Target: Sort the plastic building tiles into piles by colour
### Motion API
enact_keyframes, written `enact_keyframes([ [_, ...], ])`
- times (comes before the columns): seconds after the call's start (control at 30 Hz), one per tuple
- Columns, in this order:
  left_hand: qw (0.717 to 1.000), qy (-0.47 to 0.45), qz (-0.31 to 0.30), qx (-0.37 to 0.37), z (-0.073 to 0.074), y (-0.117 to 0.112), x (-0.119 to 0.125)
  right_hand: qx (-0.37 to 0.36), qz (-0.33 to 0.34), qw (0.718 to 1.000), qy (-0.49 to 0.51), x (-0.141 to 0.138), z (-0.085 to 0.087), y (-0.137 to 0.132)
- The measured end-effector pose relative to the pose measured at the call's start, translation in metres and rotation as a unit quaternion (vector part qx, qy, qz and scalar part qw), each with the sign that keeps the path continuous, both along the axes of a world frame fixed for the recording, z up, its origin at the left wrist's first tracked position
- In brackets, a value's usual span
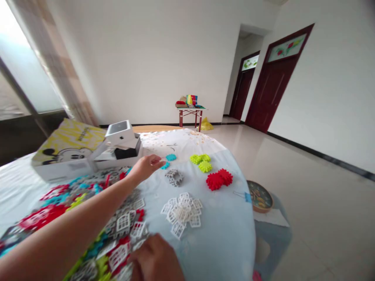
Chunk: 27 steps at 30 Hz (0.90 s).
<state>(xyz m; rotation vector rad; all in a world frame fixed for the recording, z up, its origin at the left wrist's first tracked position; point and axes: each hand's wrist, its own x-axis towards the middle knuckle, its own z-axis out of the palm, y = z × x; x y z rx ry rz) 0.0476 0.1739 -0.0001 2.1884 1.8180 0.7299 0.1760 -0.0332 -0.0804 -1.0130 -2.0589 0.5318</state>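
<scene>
My left hand [148, 167] reaches across the table, thumb and fingers apart. Its fingertips are right beside a small blue toothed plastic piece [165, 166], and I cannot tell whether they touch it. Just beyond lies another blue piece [170, 157]. Low in the view, my right hand [158, 259] is blurred, its fingers curled at the edge of a mixed pile of plastic building pieces [52, 210]. What those fingers hold, if anything, is hidden. Nearby are grey pieces [174, 178], white window-like lattice pieces [183, 210], yellow-green pieces [205, 166] and red pieces [218, 179], each colour grouped apart.
Behind the pile stand a yellow cartoon-print box [70, 142] and a white box [118, 132] in an open tray. The round table's cloth [222, 234] ends at the right, where a round clock-like object [260, 196] rests on a stool. A small table [190, 109] stands by the wall.
</scene>
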Motion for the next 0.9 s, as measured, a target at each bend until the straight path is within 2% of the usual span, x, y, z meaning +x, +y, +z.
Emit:
enact_keyframes([
  [0.1, 0.999, -0.032, -0.002, -0.006, -0.009, -0.053, -0.033, -0.021, -0.014, 0.999, 0.029, 0.005, 0.007, -0.001],
  [0.23, 0.998, -0.049, -0.028, -0.008, -0.016, -0.113, -0.059, -0.036, -0.009, 0.998, 0.043, 0.011, 0.012, 0.0],
  [0.4, 1.0, -0.016, -0.007, 0.004, -0.011, -0.159, -0.077, -0.031, 0.023, 0.999, 0.019, 0.012, 0.015, -0.004],
  [0.57, 0.999, -0.003, 0.008, 0.039, -0.009, -0.17, -0.09, 0.001, 0.091, 0.994, -0.062, 0.007, 0.022, -0.016],
  [0.7, 0.997, 0.009, 0.022, 0.073, -0.003, -0.168, -0.101, 0.018, 0.152, 0.973, -0.173, -0.001, 0.022, -0.027],
  [0.8, 0.993, -0.005, 0.047, 0.104, 0.003, -0.166, -0.114, -0.007, 0.17, 0.956, -0.238, -0.008, 0.023, -0.028],
  [0.9, 0.984, -0.017, 0.111, 0.139, 0.005, -0.163, -0.132, -0.041, 0.164, 0.947, -0.274, -0.015, 0.024, -0.019],
])
